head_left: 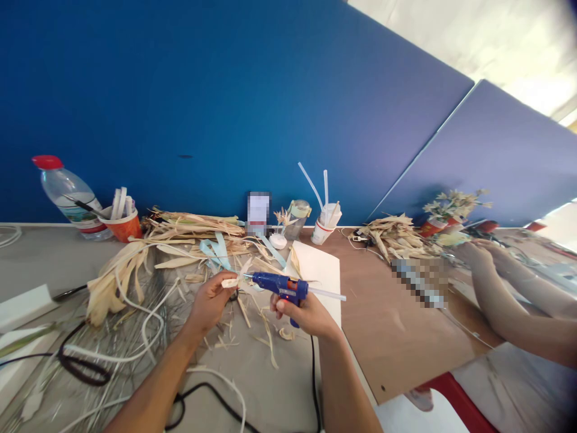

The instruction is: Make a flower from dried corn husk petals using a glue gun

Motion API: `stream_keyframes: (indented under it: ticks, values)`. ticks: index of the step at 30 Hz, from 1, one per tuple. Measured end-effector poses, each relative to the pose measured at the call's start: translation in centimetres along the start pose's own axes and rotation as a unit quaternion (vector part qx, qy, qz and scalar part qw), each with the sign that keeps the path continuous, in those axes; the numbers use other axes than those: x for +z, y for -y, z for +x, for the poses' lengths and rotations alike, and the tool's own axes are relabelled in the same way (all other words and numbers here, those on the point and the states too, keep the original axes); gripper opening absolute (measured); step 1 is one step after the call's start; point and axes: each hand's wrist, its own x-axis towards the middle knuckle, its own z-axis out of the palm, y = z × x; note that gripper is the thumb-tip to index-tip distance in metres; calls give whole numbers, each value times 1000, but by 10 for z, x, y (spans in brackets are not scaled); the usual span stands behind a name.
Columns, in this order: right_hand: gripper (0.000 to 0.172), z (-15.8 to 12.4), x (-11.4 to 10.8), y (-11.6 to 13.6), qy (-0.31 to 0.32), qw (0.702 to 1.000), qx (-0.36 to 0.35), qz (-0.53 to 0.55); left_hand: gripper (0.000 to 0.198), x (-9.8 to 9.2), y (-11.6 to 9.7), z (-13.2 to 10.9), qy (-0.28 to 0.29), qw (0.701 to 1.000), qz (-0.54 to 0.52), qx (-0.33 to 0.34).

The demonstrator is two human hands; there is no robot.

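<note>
Behind the glue gun stands a large blue wall, and below the gun lies the grey table. Farther back and to the left of the gun there is a long heap of dry husks; behind it, a little to the right, lies a white sheet. Nearer than the gun, a black cord runs along the table; if it belongs to the gun and catches somewhere, it could pull the tip aside. The right hand is closed around the gun's handle, but I cannot tell whether the trigger is pressed. The left hand, apart from the right, pinches a small piece of husk just before the gun's tip. Because these fingers are so near the tip, which may be hot, a small slip could burn them, or put glue in a wrong place
</note>
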Motion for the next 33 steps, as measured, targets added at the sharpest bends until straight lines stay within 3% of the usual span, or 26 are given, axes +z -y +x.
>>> stream_keyframes:
  ticks: [8,19,27,33]
  values:
    - [34,2,1,-1,32,995,-28,92,17,-1,12,1,20,999,-29,11]
    - [29,2,1,-1,28,998,-2,49,13,-2,10,1,13,999,-23,19]
    - [31,2,2,-1,22,999,14,28,16,2,-7,-2,8,1000,3,-18]
    - [29,0,-1,-4,15,1000,23,6,14,1,-2,-1,4,1000,-14,-11]
